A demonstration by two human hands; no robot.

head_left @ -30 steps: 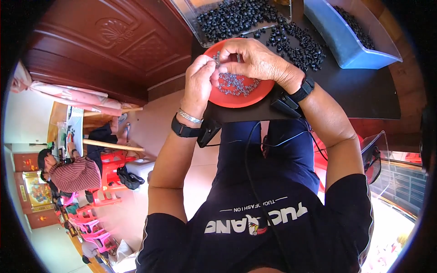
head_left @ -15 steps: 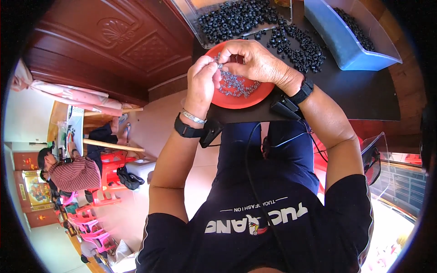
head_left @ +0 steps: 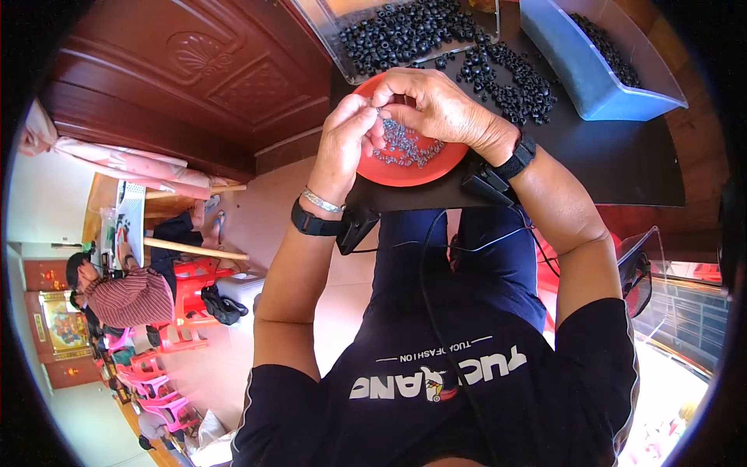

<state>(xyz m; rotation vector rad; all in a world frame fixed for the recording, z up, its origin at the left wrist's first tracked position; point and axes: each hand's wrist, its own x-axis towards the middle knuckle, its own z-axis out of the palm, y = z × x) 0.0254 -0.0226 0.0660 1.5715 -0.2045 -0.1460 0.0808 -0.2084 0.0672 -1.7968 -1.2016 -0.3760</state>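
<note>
My left hand (head_left: pixel 345 140) and my right hand (head_left: pixel 445 107) meet over the far-left part of a round red plate (head_left: pixel 424 177). Thumb and forefinger are pinched together on each hand, with the fingertips touching or nearly so. Whatever they hold is tiny and mostly covered by the fingers. Many small silvery-grey pieces (head_left: pixel 408 148) lie scattered on the plate below.
Beyond the plate, a clear tray (head_left: pixel 336 58) holds black ring-like parts (head_left: pixel 405 35). More loose black parts (head_left: pixel 510 86) lie on the dark table (head_left: pixel 599 156). A blue bin (head_left: pixel 622 107) stands far right. Another person (head_left: pixel 128 296) sits off to the left.
The fingertips have shifted slightly, and a small silvery piece seen between them before is now mostly hidden. My left wrist has turned a little.
</note>
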